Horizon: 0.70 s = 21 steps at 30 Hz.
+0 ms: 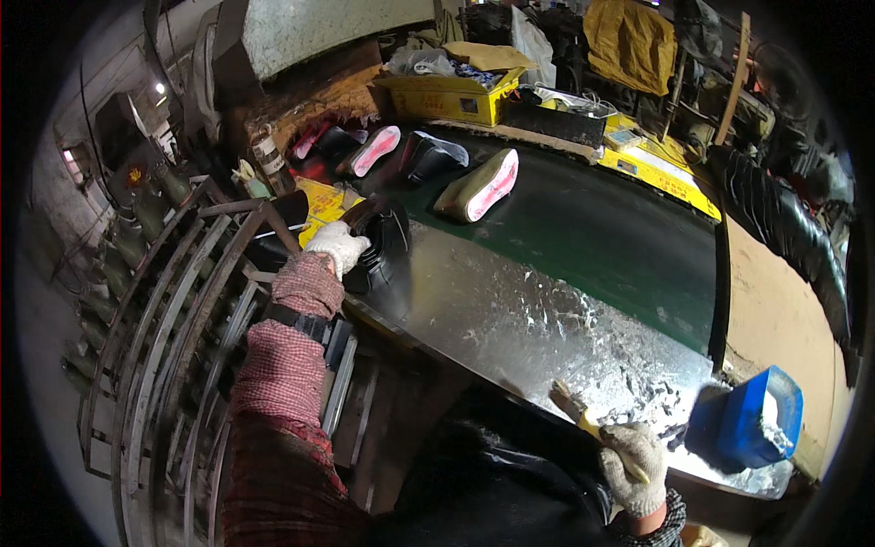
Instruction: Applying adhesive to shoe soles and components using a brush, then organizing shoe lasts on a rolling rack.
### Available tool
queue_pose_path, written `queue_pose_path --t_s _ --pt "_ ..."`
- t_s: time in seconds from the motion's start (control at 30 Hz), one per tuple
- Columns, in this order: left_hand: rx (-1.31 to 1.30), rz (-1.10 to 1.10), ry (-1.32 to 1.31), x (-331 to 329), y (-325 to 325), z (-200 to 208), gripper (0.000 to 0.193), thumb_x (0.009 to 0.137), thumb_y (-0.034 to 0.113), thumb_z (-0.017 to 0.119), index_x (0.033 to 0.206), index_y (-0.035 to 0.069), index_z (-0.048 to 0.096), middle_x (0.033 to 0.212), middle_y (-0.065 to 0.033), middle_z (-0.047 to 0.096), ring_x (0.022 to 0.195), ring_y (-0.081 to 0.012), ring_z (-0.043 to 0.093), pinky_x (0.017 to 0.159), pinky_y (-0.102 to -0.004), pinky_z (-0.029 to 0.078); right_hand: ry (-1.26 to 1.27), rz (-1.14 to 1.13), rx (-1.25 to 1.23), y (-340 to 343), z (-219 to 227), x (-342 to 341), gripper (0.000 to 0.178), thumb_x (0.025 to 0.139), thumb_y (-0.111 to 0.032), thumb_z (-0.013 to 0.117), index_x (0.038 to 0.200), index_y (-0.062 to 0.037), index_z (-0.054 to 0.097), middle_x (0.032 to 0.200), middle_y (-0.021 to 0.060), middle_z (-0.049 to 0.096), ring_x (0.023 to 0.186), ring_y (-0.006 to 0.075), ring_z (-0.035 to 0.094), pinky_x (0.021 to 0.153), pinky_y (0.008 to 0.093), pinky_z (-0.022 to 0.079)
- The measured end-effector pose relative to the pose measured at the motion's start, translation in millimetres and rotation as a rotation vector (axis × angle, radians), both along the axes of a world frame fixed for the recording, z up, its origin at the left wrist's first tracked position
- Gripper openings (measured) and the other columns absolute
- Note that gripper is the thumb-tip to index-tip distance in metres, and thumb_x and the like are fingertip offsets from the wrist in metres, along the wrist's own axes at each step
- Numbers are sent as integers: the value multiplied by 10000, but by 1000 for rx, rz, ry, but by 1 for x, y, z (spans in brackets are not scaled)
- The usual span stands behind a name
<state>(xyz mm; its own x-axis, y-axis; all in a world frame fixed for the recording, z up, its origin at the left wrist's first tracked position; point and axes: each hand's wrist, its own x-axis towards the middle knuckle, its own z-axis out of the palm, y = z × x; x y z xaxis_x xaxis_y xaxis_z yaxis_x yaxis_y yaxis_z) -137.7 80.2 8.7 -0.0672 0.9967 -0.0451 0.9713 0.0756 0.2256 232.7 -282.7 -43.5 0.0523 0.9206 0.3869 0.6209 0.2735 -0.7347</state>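
My left hand (337, 248), in a white knitted glove, is closed at the side of a black shoe (385, 244) on the near left corner of the metal sheet; its fingertips are partly hidden. In my gloved right hand (635, 468) is a brush (583, 416) with a pale yellow handle, its bristles pointing left over the sheet's front edge. To the right of that hand stands a blue container (761, 419) with white paste on its inside. Farther back, a sole-up shoe (481, 185) with red and white on its bottom lies on the dark green belt (602, 237).
A metal rack (173, 337) with several dark lasts or shoes stands at my left. More shoes (369, 150) lie along the belt's far left. Behind are a yellow box (451, 98) and a yellow machine edge (661, 171). White smears cover the metal sheet (510, 301).
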Motion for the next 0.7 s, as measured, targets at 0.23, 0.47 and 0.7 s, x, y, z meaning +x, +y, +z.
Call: queue_pose_path --t_s 0.23,0.47,0.7 --pt "487 -155 457 -25 -21 28 260 879 185 477 1024 32 629 966 -222 657 943 -379 631 831 -452 506 -135 -125 78 -37 2 17 210 749 -35 675 957 -27 648 847 154 651 776 330 630 714 385 497" --pt "609 -141 -957 -40 -68 65 389 892 251 618 1220 44 588 1035 -159 682 997 -299 638 931 -386 468 -30 -321 247 -90 0 58 172 775 0 622 947 3 628 886 143 645 833 266 611 778 346 481" --pt "635 -467 -425 48 -167 -23 468 918 261 608 1322 56 493 1216 -153 574 1101 -246 574 896 -383 486 -136 -920 392 -136 66 181 198 944 -97 573 1059 43 651 994 100 650 826 110 600 699 213 471"
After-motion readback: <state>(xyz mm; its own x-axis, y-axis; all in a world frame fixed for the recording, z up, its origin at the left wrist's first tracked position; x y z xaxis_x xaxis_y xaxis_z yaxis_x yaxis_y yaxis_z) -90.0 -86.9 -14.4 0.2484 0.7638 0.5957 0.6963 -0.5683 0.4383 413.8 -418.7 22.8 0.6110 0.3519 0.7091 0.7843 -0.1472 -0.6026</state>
